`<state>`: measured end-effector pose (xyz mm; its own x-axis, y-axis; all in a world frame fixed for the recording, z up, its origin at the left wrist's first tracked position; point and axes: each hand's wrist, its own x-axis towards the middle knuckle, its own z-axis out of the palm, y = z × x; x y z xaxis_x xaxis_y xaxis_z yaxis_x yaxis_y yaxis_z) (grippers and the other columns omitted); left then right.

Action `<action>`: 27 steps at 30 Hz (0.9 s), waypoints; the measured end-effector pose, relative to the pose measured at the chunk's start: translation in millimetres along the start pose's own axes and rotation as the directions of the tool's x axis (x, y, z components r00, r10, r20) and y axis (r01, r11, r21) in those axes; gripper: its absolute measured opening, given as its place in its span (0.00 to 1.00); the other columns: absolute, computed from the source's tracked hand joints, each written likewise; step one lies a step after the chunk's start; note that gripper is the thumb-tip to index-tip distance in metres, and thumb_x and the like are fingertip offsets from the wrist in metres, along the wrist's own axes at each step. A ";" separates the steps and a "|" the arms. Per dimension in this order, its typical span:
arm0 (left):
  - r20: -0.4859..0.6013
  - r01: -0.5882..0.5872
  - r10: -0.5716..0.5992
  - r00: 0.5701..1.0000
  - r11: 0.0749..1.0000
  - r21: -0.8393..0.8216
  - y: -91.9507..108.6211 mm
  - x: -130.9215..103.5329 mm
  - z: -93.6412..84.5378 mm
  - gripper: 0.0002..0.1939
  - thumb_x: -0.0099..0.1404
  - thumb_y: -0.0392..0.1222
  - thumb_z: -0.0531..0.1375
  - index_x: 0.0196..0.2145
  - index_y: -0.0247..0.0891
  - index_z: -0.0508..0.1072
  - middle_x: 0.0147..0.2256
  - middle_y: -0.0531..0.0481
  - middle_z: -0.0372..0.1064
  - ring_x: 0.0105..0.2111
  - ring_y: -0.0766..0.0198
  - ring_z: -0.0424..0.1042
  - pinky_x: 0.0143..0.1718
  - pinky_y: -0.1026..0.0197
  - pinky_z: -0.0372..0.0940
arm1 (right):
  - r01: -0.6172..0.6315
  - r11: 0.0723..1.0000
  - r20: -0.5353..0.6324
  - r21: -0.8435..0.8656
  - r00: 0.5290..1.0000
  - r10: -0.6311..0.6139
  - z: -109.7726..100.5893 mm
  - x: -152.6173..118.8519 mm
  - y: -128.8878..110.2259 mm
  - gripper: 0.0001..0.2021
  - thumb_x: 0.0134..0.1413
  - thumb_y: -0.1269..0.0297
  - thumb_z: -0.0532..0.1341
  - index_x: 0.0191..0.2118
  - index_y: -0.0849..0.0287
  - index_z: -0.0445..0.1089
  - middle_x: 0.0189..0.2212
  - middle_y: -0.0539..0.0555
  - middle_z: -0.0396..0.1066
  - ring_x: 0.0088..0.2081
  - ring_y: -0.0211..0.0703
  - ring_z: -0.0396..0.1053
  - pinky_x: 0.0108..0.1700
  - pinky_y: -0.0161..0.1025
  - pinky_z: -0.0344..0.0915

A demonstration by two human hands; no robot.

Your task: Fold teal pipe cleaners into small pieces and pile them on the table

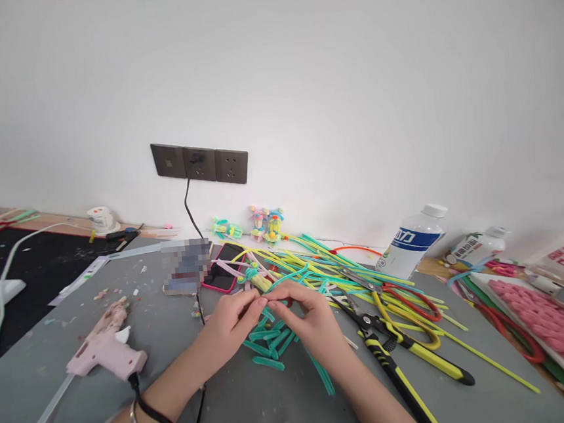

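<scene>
My left hand and my right hand meet at the fingertips, both pinched closed. Whatever sits between the fingers is hidden or too small to make out. A curved teal pipe cleaner runs just behind my right fingers; I cannot tell whether it is held. Below the hands lie several short folded teal pipe cleaner pieces. A longer teal strip shows beside my right wrist. Just beyond the fingertips is a small yellow and teal pipe cleaner figure.
Left lies a pink glue gun with its cord. Right are pliers, red-handled scissors and long yellow pipe cleaners. A bottle, a phone and small figures stand or lie toward the wall.
</scene>
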<state>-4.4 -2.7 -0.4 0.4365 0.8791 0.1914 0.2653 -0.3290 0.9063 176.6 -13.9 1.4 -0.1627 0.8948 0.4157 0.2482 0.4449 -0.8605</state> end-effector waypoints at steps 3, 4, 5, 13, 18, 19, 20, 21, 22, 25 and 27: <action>0.017 0.007 -0.007 1.000 0.999 -0.038 0.1 -0.8 -0.1 0.21 0.73 0.53 0.49 0.25 0.41 0.57 0.21 0.58 0.49 0.22 0.66 0.50 0.24 0.63 0.47 | -0.065 0.998 -0.002 0.020 0.998 0.065 0.4 -0.6 -1.9 0.07 0.58 0.62 0.64 0.34 0.58 0.77 0.28 0.53 0.75 0.30 0.42 0.67 0.33 0.39 0.64; 0.014 0.007 -0.007 1.000 0.999 -0.042 0.5 -0.9 -0.4 0.21 0.73 0.53 0.49 0.25 0.41 0.57 0.21 0.58 0.49 0.22 0.66 0.51 0.25 0.63 0.48 | -0.080 0.996 0.003 0.028 0.997 0.080 0.2 -0.6 -2.5 0.08 0.59 0.61 0.63 0.33 0.58 0.76 0.28 0.53 0.75 0.29 0.42 0.67 0.33 0.39 0.64; 0.009 0.007 -0.007 1.000 0.999 -0.041 1.1 -1.0 -0.7 0.22 0.73 0.54 0.49 0.24 0.41 0.57 0.21 0.58 0.50 0.21 0.66 0.51 0.25 0.63 0.48 | -0.091 0.995 0.012 0.042 0.996 0.090 0.0 -0.5 -2.9 0.09 0.59 0.59 0.63 0.32 0.59 0.75 0.27 0.53 0.74 0.29 0.42 0.67 0.33 0.39 0.64; -0.095 -0.036 0.038 0.995 0.999 0.022 1.1 0.3 -2.4 0.23 0.71 0.53 0.51 0.20 0.41 0.56 0.16 0.59 0.51 0.17 0.69 0.52 0.21 0.65 0.49 | -0.197 0.927 0.128 0.320 0.978 0.164 0.3 -0.4 -4.6 0.16 0.63 0.49 0.61 0.36 0.59 0.75 0.22 0.51 0.73 0.25 0.40 0.70 0.32 0.37 0.67; -0.124 -0.061 0.069 0.990 0.996 0.062 -4.7 1.1 -2.8 0.23 0.71 0.52 0.51 0.20 0.40 0.57 0.15 0.59 0.52 0.17 0.69 0.54 0.20 0.65 0.48 | -0.163 0.895 0.146 0.415 0.983 0.111 1.6 -1.6 -6.8 0.19 0.65 0.45 0.57 0.39 0.57 0.74 0.23 0.51 0.75 0.26 0.43 0.73 0.33 0.38 0.69; -0.126 -0.063 0.071 0.989 0.996 0.065 -5.1 1.1 -2.8 0.23 0.71 0.52 0.51 0.20 0.40 0.57 0.15 0.59 0.52 0.17 0.69 0.54 0.20 0.65 0.49 | -0.163 0.892 0.147 0.421 0.983 0.110 1.7 -1.8 -6.8 0.19 0.65 0.44 0.57 0.40 0.56 0.73 0.23 0.51 0.75 0.26 0.43 0.73 0.34 0.39 0.69; -0.127 -0.067 0.075 0.989 0.996 0.067 -5.2 1.1 -2.8 0.23 0.71 0.52 0.51 0.20 0.40 0.57 0.15 0.59 0.52 0.17 0.70 0.54 0.20 0.66 0.49 | -0.168 0.891 0.150 0.422 0.982 0.114 1.8 -2.1 -6.6 0.19 0.65 0.44 0.57 0.41 0.56 0.73 0.23 0.51 0.75 0.27 0.43 0.74 0.34 0.39 0.69; -0.127 -0.070 0.078 0.989 0.995 0.067 -5.1 1.0 -2.7 0.23 0.71 0.51 0.51 0.20 0.40 0.57 0.15 0.59 0.52 0.16 0.70 0.54 0.20 0.66 0.49 | -0.175 0.891 0.152 0.420 0.981 0.121 2.0 -2.5 -6.3 0.19 0.64 0.44 0.58 0.41 0.56 0.72 0.23 0.51 0.75 0.27 0.43 0.74 0.35 0.39 0.69; -0.129 -0.073 0.081 0.988 0.995 0.067 -4.9 0.9 -2.7 0.23 0.71 0.51 0.51 0.20 0.40 0.57 0.15 0.59 0.52 0.16 0.70 0.53 0.20 0.66 0.49 | -0.184 0.892 0.158 0.413 0.979 0.129 2.2 -3.0 -5.8 0.18 0.64 0.45 0.58 0.42 0.56 0.71 0.24 0.51 0.75 0.28 0.43 0.74 0.35 0.39 0.69; -0.138 -0.079 0.088 0.986 0.994 0.069 -3.7 1.0 -2.7 0.23 0.71 0.49 0.50 0.19 0.40 0.56 0.14 0.60 0.52 0.15 0.70 0.52 0.20 0.66 0.49 | -0.220 0.907 0.187 0.359 0.969 0.161 3.4 -4.4 -4.6 0.16 0.62 0.48 0.62 0.44 0.56 0.70 0.25 0.51 0.76 0.29 0.42 0.74 0.36 0.38 0.68; -0.143 -0.073 0.083 0.986 0.994 0.076 -3.1 1.3 -2.9 0.23 0.71 0.49 0.51 0.19 0.40 0.55 0.14 0.60 0.51 0.15 0.70 0.52 0.20 0.66 0.49 | -0.239 0.917 0.204 0.321 0.962 0.179 4.2 -4.6 -4.5 0.15 0.61 0.50 0.63 0.42 0.57 0.70 0.25 0.51 0.76 0.28 0.41 0.73 0.34 0.37 0.67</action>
<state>-7.1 0.5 -1.8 0.3294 0.8891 0.3179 0.2973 -0.4172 0.8588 172.2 -20.2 2.1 -0.3072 0.9334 0.1855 -0.0400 0.1821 -0.9825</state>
